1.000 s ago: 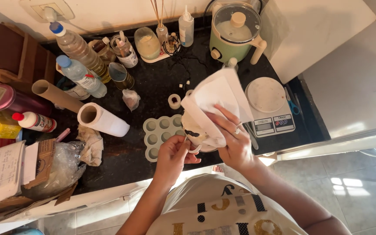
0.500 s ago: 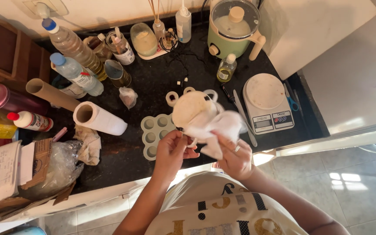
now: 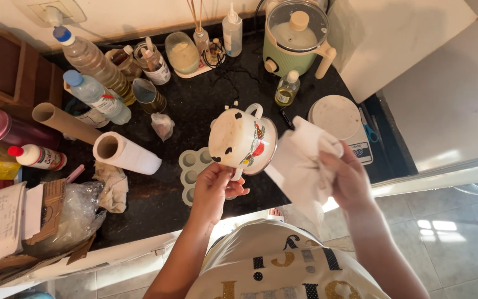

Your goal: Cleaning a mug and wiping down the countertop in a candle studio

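A small white enamel pot (image 3: 243, 139) with black chips and a red flower print hangs in the air above the dark desk (image 3: 195, 105), tipped so its pale, stained bottom faces up toward the camera. The left hand (image 3: 215, 188) holds it from below, its fingers (image 3: 223, 173) pinched on one handle, while the other handle points away toward the far wall. Just to the right, clear of the pot, the right hand (image 3: 349, 180) grips a crumpled white paper towel (image 3: 302, 166), fingers closed into its folds, the loose end drooping down over the desk edge.

Right under the pot lies a pale green silicone mould (image 3: 195, 171) with round cups, partly hidden by the hand. To its left rests a roll of paper towel (image 3: 125, 152) on its side, with a bare cardboard tube (image 3: 65, 120) beyond it and a used, crumpled tissue (image 3: 114, 185) near the front edge. Behind the right hand sits a white kitchen scale (image 3: 338, 119), half covered by the towel. Further back stands a green electric cooker with a glass lid (image 3: 297, 39), and a small bottle of yellow oil (image 3: 287, 88) is in front of it. Two plastic bottles with blue caps (image 3: 95, 94) lean at the far left among jars.
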